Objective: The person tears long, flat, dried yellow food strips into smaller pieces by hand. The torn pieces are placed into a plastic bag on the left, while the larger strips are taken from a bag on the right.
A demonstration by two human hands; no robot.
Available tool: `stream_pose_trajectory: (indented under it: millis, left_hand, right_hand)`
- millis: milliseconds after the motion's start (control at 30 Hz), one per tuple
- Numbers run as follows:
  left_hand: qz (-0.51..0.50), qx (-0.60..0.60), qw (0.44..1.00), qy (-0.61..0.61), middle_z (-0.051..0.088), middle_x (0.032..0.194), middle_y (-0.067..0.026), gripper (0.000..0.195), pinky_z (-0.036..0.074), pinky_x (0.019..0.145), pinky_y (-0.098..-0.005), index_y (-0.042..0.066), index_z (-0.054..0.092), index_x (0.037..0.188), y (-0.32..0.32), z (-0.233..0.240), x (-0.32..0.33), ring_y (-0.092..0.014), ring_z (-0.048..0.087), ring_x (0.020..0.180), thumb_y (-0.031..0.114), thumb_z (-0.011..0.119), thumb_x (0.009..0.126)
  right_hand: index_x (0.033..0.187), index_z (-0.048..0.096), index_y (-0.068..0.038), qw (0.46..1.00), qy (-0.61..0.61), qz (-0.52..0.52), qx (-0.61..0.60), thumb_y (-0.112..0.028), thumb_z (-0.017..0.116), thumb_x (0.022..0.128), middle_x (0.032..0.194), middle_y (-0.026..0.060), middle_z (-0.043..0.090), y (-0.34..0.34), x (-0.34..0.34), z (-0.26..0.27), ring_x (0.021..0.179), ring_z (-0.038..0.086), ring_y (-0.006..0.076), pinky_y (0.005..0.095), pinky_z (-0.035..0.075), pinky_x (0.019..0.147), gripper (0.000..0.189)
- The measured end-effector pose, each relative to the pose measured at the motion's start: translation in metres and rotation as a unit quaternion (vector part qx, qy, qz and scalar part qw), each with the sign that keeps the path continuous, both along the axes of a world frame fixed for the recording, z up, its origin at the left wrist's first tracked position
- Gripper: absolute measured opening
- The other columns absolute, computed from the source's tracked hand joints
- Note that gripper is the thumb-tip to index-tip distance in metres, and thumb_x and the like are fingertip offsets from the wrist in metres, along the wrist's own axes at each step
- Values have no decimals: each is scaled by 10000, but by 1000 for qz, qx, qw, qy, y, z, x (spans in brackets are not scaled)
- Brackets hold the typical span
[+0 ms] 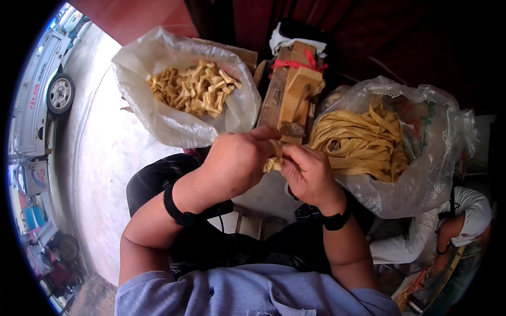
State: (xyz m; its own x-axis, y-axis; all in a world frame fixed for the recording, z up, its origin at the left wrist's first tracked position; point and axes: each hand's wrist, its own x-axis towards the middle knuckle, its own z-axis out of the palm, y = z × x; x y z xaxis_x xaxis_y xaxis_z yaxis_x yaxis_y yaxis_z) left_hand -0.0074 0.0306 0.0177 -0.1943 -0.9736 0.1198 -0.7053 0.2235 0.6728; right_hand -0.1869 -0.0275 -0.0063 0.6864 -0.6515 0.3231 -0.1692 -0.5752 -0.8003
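Note:
My left hand (239, 162) and my right hand (312, 173) meet in front of me, above my lap. Between their fingertips is a small folded bundle of pale yellow strip (272, 164), possibly bean curd skin. Part of the bundle is hidden by my fingers. Beyond my left hand stands a whitish plastic sack (138, 79) with its mouth spread wide. It holds many short, knot-like yellow pieces (197, 89). To the right, a clear plastic bag (427, 185) contains a loose coil of long, flat yellow strips (359, 138).
A wooden bench (272, 102) with a wooden block (304, 81) and red cloth tie (294, 64) stands between the sacks. White cloth (276, 41) covers its far end. At right sits another person in a white sleeve (470, 213). A parked truck (35, 98) is at far left.

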Motion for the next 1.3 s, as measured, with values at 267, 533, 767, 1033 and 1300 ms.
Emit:
stream_pose_trajectory:
  millis: [267,533,767,1033,1300]
  left_hand:
    - [14,29,956,291,645,1049,-94,54,484,758,-277,-51,658,839,-6,20,10,-162,608,892,-15,621,849]
    - [132,109,888,426,642,880,-29,285,474,648,-218,-18,653,1004,-9,10,21,-81,574,742,202,726,837]
    - [146,267,835,458,618,766,0,141,420,534,-196,32,643,908,-13,1,5,-44,518,613,138,692,829]
    - [164,149,901,373,599,759,21,152,424,607,-204,24,621,969,-54,-32,-12,-50,521,672,150,644,888]
    - [226,173,904,319,608,738,-4,183,451,538,-235,14,615,954,-67,-104,-3,-93,557,622,185,644,895]
  right_hand:
    - [845,579,-23,858,-84,31,505,-264,493,987,692,34,574,1,-9,-1,511,464,101,242,358,472,293]
    - [875,603,-15,779,-167,60,602,-310,521,980,691,-6,527,-10,-18,5,509,328,21,183,264,467,325]
    - [827,649,9,889,-55,-53,451,-249,629,925,648,-58,501,-12,-14,9,592,410,12,175,324,519,277]
    - [929,621,-38,956,-45,-266,114,-173,687,866,689,26,611,-47,-6,-42,603,539,108,259,429,559,163]
    - [986,630,-16,942,39,-313,118,-223,660,870,775,65,646,-61,-2,-67,705,614,191,353,495,675,239]
